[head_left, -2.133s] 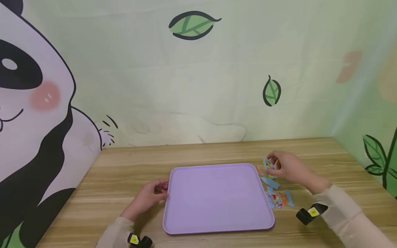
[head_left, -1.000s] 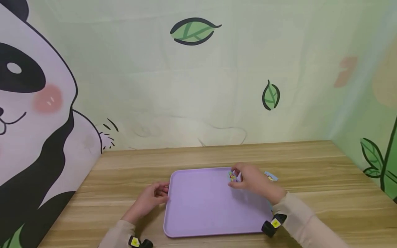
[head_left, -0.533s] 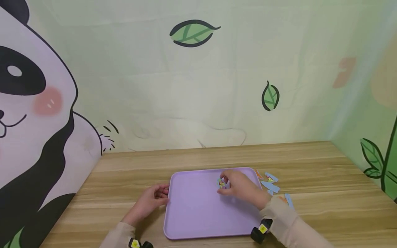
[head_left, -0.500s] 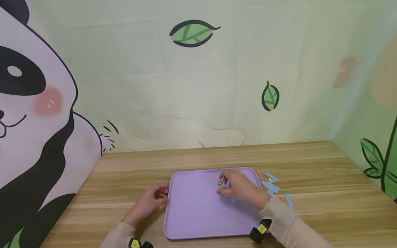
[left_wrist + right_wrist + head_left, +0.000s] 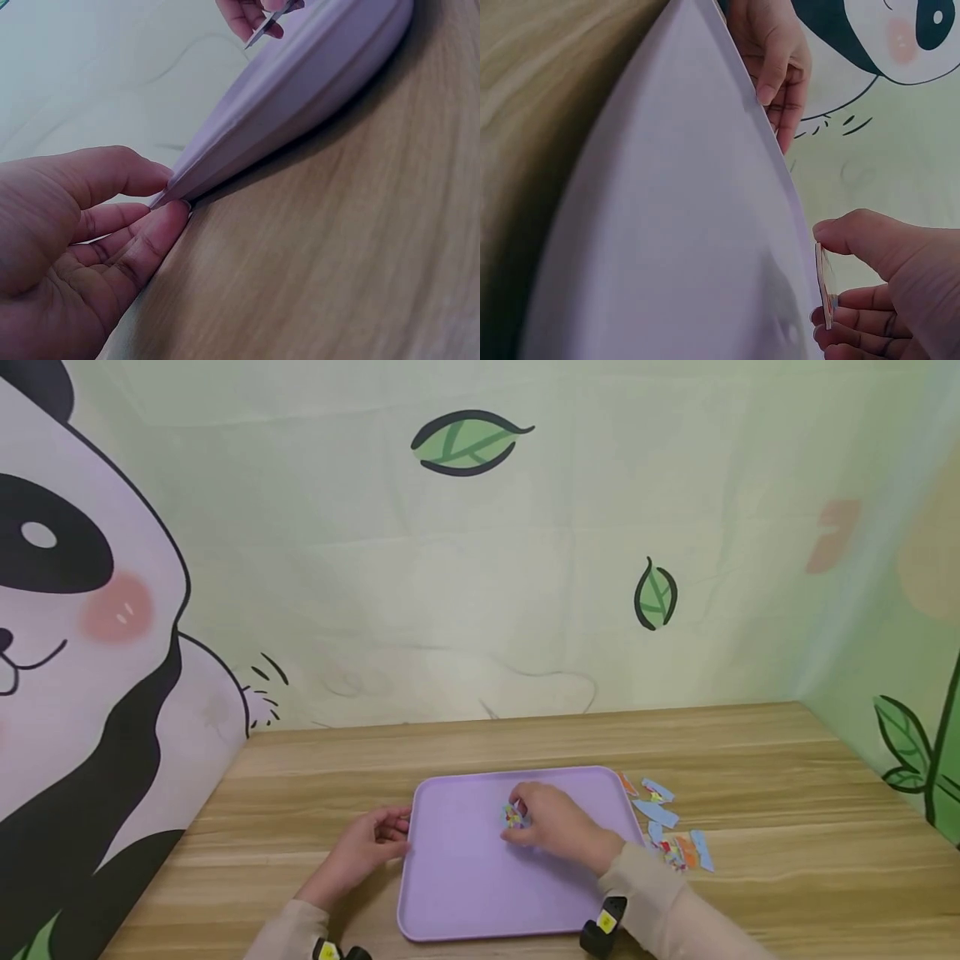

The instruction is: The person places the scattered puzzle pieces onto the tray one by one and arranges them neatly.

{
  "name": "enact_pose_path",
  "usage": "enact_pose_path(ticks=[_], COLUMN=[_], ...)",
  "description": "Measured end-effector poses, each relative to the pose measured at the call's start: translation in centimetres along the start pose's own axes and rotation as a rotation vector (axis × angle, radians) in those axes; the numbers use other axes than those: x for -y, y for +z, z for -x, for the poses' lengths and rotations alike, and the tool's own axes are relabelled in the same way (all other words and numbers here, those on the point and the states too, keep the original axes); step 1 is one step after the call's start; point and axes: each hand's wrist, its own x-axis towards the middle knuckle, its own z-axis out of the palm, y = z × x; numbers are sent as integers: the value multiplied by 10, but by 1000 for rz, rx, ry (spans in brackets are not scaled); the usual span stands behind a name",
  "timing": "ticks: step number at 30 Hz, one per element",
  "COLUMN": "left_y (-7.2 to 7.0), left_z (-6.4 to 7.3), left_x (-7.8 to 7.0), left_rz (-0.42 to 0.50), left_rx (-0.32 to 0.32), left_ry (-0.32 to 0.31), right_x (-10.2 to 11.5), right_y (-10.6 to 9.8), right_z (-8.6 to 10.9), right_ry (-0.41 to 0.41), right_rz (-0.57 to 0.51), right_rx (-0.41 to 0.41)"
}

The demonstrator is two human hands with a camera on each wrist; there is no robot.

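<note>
In the head view the purple tray (image 5: 480, 893) lies flat on the wooden table. My left hand (image 5: 366, 845) pinches the tray's left rim, thumb on top and fingers below, as the left wrist view shows. Over the tray's upper middle, my right hand (image 5: 558, 827) holds a small colourful puzzle piece (image 5: 513, 816) between thumb and fingers. Seen edge-on in the right wrist view, the piece (image 5: 823, 289) is thin and flat, close above the tray surface. No other piece shows on the tray.
Several puzzle pieces lie by the tray's right edge, among them a plain blue piece (image 5: 656, 812), an orange piece (image 5: 627, 784) and a blue strip (image 5: 702, 850). A printed cloth backdrop (image 5: 360, 568) stands behind the wooden table (image 5: 322, 760).
My right hand has taken a puzzle piece from the loose ones at the right and moved it left over the tray, slightly towards me. The left hand has stayed at the rim.
</note>
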Motion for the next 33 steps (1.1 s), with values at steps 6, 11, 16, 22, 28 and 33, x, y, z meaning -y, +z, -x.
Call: enact_pose_path(ticks=[6,11,16,22,28,33], left_y=[1,1,0,0,1,0], left_z=[1,0,0,1,1,0], left_x=[-1,-2,-4,-6,-4,-1], left_rz=[0,-6,-8,-1,1,-2], left_rx=[-3,-6,-2,5,7,-2], left_ry=[-6,-1,4,9,18,8], right_x=[5,6,8,12,13,13], right_y=[6,12,15,17,15,11], right_z=[-3,-6,-6,-5,-4,-3], right_ry=[0,1,14,21,33,47], right_rz=[-9,13,34,89,70,50], right_rx=[-21,-35,-34,-46,-31,-10])
